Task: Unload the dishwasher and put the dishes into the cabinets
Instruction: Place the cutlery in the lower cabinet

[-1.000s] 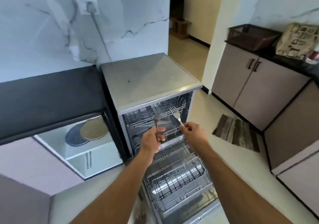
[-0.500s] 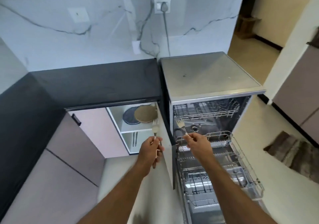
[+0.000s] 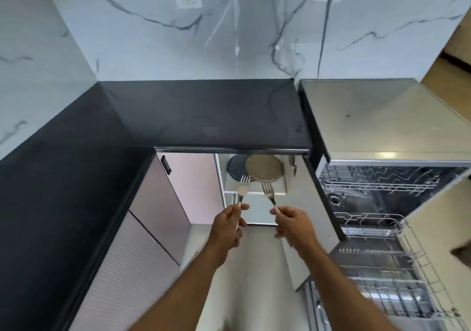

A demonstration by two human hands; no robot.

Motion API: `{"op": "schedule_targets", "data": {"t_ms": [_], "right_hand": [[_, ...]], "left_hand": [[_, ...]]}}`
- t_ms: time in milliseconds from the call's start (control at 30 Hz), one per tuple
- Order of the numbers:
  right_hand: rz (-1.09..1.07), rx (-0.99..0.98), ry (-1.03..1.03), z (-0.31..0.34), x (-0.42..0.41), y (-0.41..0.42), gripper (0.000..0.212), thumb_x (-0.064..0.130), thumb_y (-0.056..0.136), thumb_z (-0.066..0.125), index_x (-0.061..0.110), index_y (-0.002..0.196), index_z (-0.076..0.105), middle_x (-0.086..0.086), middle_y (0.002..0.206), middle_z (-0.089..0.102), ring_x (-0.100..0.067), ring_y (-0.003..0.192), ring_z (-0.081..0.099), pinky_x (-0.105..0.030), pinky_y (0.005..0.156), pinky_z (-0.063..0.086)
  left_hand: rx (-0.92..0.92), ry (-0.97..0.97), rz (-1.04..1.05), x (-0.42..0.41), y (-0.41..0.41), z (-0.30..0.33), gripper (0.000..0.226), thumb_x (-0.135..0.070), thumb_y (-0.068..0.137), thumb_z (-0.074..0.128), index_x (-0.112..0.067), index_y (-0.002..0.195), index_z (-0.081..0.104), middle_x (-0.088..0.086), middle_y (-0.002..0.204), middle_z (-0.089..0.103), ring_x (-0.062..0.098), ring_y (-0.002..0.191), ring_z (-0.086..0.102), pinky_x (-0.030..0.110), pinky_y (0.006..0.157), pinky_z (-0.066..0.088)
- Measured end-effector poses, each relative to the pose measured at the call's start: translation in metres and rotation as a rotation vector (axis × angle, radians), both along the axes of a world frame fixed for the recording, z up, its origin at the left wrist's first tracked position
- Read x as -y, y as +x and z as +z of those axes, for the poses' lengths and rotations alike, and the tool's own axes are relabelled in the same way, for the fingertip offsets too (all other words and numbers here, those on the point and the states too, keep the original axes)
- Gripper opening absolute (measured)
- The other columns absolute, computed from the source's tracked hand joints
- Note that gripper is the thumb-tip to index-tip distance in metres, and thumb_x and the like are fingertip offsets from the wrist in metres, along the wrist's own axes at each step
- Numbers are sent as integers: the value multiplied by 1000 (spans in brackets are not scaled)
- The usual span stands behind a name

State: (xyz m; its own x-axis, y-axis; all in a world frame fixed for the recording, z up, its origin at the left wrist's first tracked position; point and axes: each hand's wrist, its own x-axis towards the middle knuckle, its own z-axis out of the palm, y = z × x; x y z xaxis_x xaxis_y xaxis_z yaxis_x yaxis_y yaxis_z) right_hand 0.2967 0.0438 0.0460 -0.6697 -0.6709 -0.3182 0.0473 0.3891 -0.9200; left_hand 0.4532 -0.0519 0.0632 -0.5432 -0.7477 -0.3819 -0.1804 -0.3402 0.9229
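Observation:
My left hand (image 3: pixel 228 225) grips the handle of a metal fork (image 3: pixel 242 188), tines up. Another fork (image 3: pixel 268 190) stands tines up in my right hand (image 3: pixel 293 225), pinched by the handle. Both forks are held in front of the open cabinet (image 3: pixel 254 193) under the black counter. On its upper shelf lie a tan plate (image 3: pixel 265 168) and a dark plate (image 3: pixel 235 168). The open dishwasher (image 3: pixel 382 203) is to the right, its wire racks (image 3: pixel 377 231) pulled out.
The black countertop (image 3: pixel 191 116) wraps around the left corner. The open cabinet door (image 3: pixel 305 228) stands between the cabinet and the dishwasher. Closed pink cabinet doors (image 3: pixel 158 203) are at the left. A plugged-in cord (image 3: pixel 322 37) hangs on the marble wall.
My view and both hands have swung left from the dishwasher to the open cabinet, each hand still holding its fork. The forks are now nearer the shelf with the plates.

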Motion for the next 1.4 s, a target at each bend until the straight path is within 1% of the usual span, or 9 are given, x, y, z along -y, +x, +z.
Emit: {"op": "schedule_targets", "data": {"t_ms": [167,233,433,533,767,900,1000,1233,1400], "right_hand": [[-3,-14,46,-19,57,21,16,12,92,62,19,94,76,-2,79,71,-19,67,64,-23,55,54],[9,-11,57,-30,71,28,16,12,91,64,18,98,76,0,84,73,-20,77,69,-23,62,56],[-64,172,68,-66,97,35,11,0,87,69,6,91,77,-10,77,70,-22,68,67,-39,67,62],[-73,206,104,-86,110,28,9,2,85,73,9,88,78,-12,79,73,-24,67,69,-44,70,62],[-112,290,137,-142,150,-5,3,7,83,75,7,85,78,-7,71,72,-16,59,64,-39,66,62],[-63,339,202,-189,159,-35,10,12,81,78,3,79,76,-11,64,67,-20,59,65,-34,61,61],[-24,322,258,-235,160,-52,17,14,83,77,3,71,72,-4,55,62,-9,49,60,-23,52,54],[-110,329,306,-354,164,-77,25,11,93,65,9,68,59,-3,56,58,-5,43,59,-20,45,47],[-193,382,284,-431,167,-89,23,5,95,58,7,73,65,-18,71,66,-31,64,68,-46,66,60]], "left_hand": [[-29,111,-5,56,21,-21,33,-9,103,38,-16,115,68,5,81,48,9,50,32,20,44,22],[-38,150,4,71,25,-34,36,-2,100,37,-13,116,67,7,83,46,11,55,36,21,43,27],[23,175,68,97,26,-83,22,-14,100,52,-13,110,72,6,81,59,17,73,56,27,63,51],[37,212,114,105,19,-104,19,-19,100,55,-11,107,71,6,81,63,16,73,60,28,65,53],[102,275,155,126,-21,-154,16,-16,98,57,-5,103,68,9,82,68,17,73,61,31,75,52],[246,253,113,137,-54,-206,17,-12,100,52,-7,98,68,4,74,61,11,60,50,24,58,44],[329,262,81,141,-77,-250,22,-11,102,45,-9,95,66,0,67,55,9,49,40,21,47,33],[402,294,-24,155,-104,-365,21,-27,95,61,-6,96,66,-8,54,43,8,45,34,20,43,30],[316,406,14,175,-119,-431,18,-16,99,50,-10,101,66,-5,58,42,8,45,32,19,42,26]]}}
